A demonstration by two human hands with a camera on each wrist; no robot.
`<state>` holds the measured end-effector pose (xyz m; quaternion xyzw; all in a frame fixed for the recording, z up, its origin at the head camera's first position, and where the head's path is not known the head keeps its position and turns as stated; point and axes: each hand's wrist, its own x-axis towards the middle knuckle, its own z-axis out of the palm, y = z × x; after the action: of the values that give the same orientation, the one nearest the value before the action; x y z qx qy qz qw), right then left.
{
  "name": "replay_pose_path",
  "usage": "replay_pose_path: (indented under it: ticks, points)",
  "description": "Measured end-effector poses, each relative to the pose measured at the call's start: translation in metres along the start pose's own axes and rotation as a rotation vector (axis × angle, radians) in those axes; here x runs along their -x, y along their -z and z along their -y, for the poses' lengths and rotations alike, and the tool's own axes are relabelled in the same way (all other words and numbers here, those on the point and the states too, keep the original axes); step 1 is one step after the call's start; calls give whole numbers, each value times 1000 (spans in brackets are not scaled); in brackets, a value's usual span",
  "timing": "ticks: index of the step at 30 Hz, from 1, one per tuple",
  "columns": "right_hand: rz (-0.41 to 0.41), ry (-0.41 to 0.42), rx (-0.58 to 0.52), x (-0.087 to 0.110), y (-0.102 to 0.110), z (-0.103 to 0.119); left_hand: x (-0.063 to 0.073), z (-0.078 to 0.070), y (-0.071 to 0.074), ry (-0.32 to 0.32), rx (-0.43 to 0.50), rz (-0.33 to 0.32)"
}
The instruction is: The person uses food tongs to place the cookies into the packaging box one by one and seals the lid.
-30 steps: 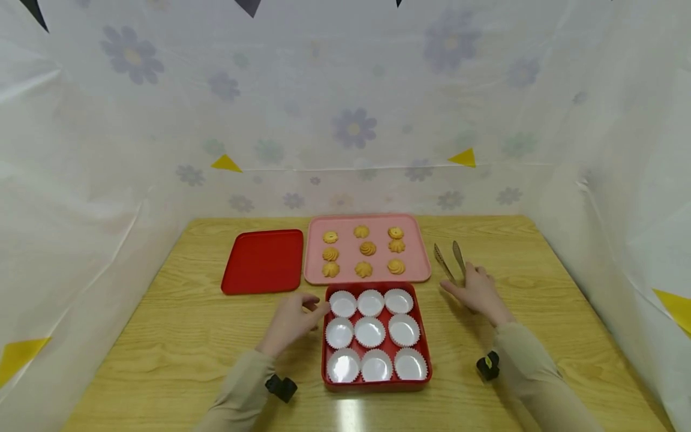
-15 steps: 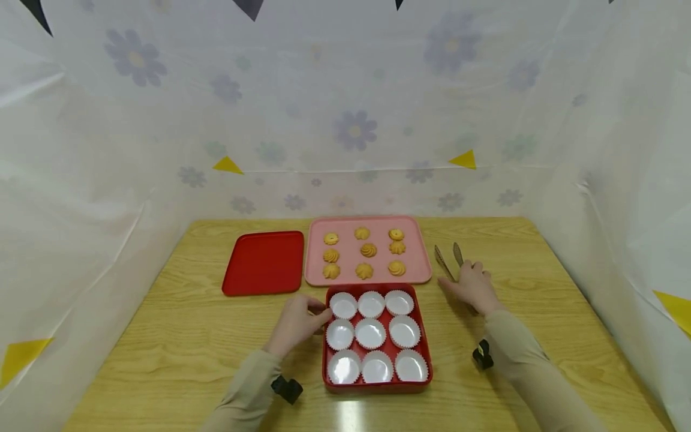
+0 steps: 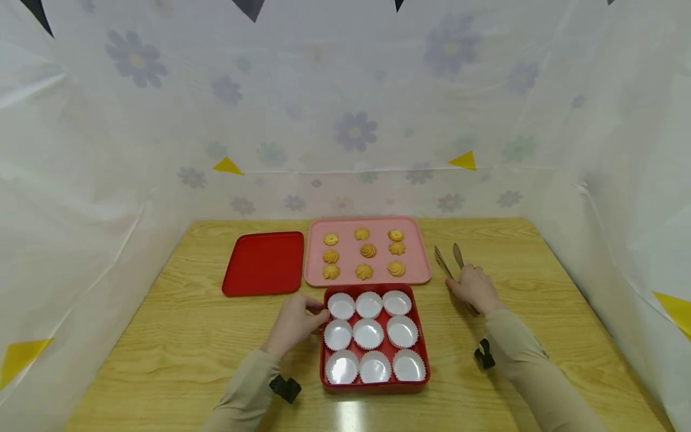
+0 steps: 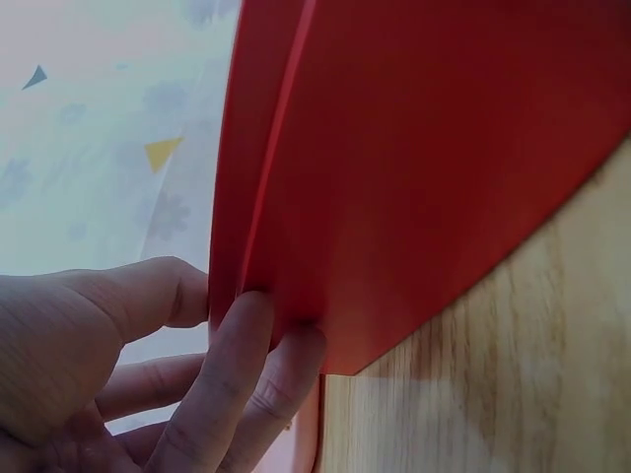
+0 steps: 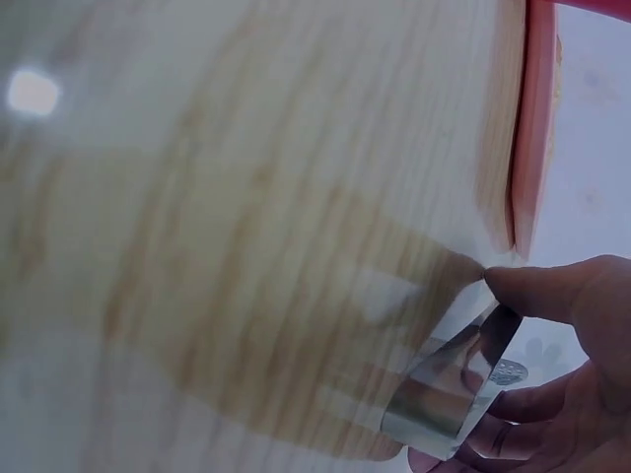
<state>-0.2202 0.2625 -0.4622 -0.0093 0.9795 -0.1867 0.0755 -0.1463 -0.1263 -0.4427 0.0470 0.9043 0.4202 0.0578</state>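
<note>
A red square box (image 3: 378,389) lined with several white fluted paper cups (image 3: 368,333) sits on the table's near middle. At its left side, my left hand (image 3: 296,324) grips the wall; in the left wrist view the thumb is at the rim and the fingertips (image 4: 251,310) press the outer side of the box (image 4: 414,177). To the right, my right hand (image 3: 475,289) holds metal tongs (image 3: 442,259) lying with their spread tips pointing away. The right wrist view shows the bent end of the tongs (image 5: 429,414) between thumb and fingers.
Behind the box, a pink tray (image 3: 349,259) bears several piped cookies (image 3: 368,251). Left of it lies a flat red tray (image 3: 264,264). White flowered sheeting (image 3: 345,90) surrounds the wooden table (image 3: 189,336) at the back and sides.
My left hand has moved onto the box's left wall, and the box has shifted slightly left. The right hand's thumb has drawn in against the tongs.
</note>
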Motion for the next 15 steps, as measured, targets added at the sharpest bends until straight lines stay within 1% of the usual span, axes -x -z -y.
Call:
replay_pose_path:
  ticks: [5, 9, 12, 15]
  points:
    - [-15, -4, -54, 1, -2, -1, 0, 0, 1, 1, 9, 13]
    - [-34, -12, -61, 3, -4, -5, 1, 1, 1, 9, 34, 27]
    - [-73, -10, -61, 6, -4, -6, 0, 1, 0, 12, 47, 28]
    - [-119, 25, -82, 8, -2, -6, 0, 2, 0, 1, 45, 25]
